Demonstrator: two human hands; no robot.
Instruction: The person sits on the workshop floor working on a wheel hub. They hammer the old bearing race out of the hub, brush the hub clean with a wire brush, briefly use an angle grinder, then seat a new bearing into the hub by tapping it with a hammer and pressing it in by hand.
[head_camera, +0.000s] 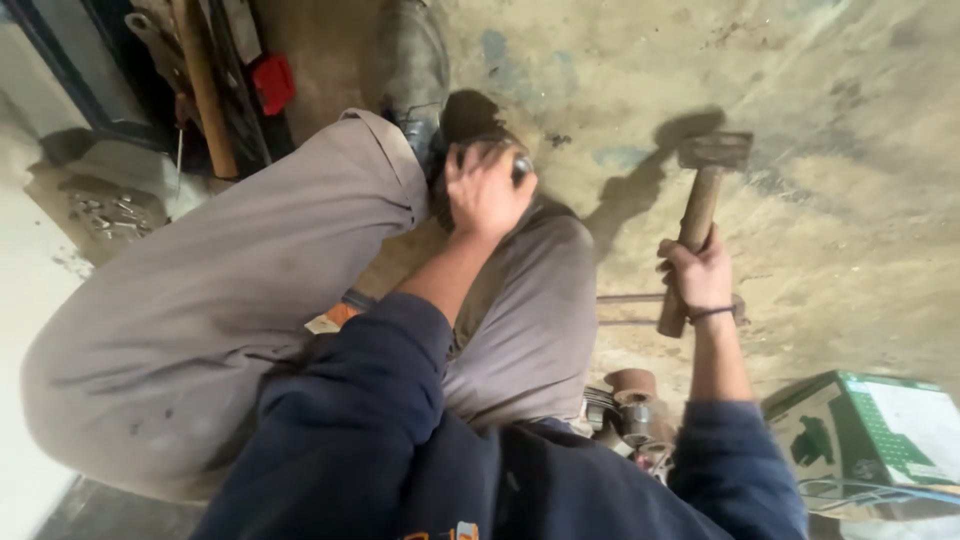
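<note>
I read this moment as the striking stage of a hammering job, judged from how the hands sit. The right hand (700, 275) is clenched round the wooden handle of a hammer (700, 215), gripping low on the shaft, with the metal head raised on the far right above the stained concrete floor (850, 200) and casting a shadow to its left. The left hand (485, 190) is closed over a dark round metal part (505, 160) that sits between the knees, just beside a black boot (415, 70) on the far side. The person's legs in grey trousers (220, 300) fill the left and centre. In my judgement the next blow calls for a steady hold by the left hand, fingers kept off the struck face, and a short, well-aimed swing, since hammer and part are well apart. The part is mostly covered by the left hand, so I cannot tell its shape or what it bears on. A rusty cylinder fitting (632, 395) lies near, partly hidden by the blue sleeve. A green and white box (880, 430) is cut off at the right edge. Loose bolts (105, 212) at far left are blurred.
</note>
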